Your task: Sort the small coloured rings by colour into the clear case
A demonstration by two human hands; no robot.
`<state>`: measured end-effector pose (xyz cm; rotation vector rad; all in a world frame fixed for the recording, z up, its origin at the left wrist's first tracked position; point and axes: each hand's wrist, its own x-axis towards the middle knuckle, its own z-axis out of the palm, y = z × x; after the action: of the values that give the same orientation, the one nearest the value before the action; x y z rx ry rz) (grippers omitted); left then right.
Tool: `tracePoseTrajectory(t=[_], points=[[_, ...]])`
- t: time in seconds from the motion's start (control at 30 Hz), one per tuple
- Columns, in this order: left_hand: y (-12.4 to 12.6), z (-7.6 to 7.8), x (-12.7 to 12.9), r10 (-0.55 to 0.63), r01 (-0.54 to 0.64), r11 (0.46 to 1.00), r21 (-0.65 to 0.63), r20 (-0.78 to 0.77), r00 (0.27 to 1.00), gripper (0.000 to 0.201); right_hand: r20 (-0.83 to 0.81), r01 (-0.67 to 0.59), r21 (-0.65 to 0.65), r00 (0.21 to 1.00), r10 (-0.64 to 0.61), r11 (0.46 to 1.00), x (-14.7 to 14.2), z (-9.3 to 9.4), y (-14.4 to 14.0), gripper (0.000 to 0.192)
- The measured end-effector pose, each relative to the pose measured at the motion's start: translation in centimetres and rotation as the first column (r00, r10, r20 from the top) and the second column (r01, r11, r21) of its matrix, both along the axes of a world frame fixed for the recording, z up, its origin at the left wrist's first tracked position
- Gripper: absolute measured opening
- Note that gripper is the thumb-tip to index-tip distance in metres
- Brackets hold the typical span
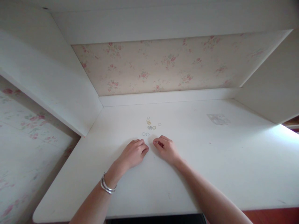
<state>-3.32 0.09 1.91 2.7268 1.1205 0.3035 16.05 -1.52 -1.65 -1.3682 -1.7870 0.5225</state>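
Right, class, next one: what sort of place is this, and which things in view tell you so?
Probably a room in a home, at a built-in desk or study nook. The signs are the broad white worktop, the floral wallpaper behind it and the white side panel enclosing it.

Rose-patterned wallpaper (168,65) behind a white desk (233,161) suggests a home.

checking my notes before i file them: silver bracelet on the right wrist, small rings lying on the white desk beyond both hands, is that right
Not quite: the head view shows the silver bracelet on the left wrist. Small rings do lie on the white desk beyond the left hand and right hand.
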Motion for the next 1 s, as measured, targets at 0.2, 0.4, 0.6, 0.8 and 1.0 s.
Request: tracePoseTrajectory(t=[0.2,0.4,0.6,0.8,1.0], points=[[0.0,0.0,0.1,0.006,-0.006,1.0,-0.012,-0.002,1.0,0.021,0.005,-0.001,-0.003,1.0,0.001,1.0,0.0,0.1,0.0,0.02],[-0.1,-0.2,0.2,-0.003,0.004,1.0,-0.022,0.01,1.0,0.025,0.028,-0.006,-0.03,1.0,0.007,1.0,0.0,0.1,0.0,0.022],[-0.3,-0.2,0.0,-0.012,0.013,1.0,-0.022,0.029,0.999,0.024,0.031,-0.013,-0.031,0.999,0.014,0.999,0.0,0.1,0.0,0.022],[-0.2,-0.1,-0.2,-0.011,0.016,0.996,-0.087,0.057,0.998,0.017,0.032,-0.03,-0.035,0.999,0.031,0.999,0.0,0.2,-0.1,0.02],[0.2,1.0,-1.5,0.13,-0.073,0.97,-0.233,0.239,0.962,0.026,0.053,-0.056,-0.04,0.997,0.058,0.998,0.0,0.2,-0.2,0.021]])
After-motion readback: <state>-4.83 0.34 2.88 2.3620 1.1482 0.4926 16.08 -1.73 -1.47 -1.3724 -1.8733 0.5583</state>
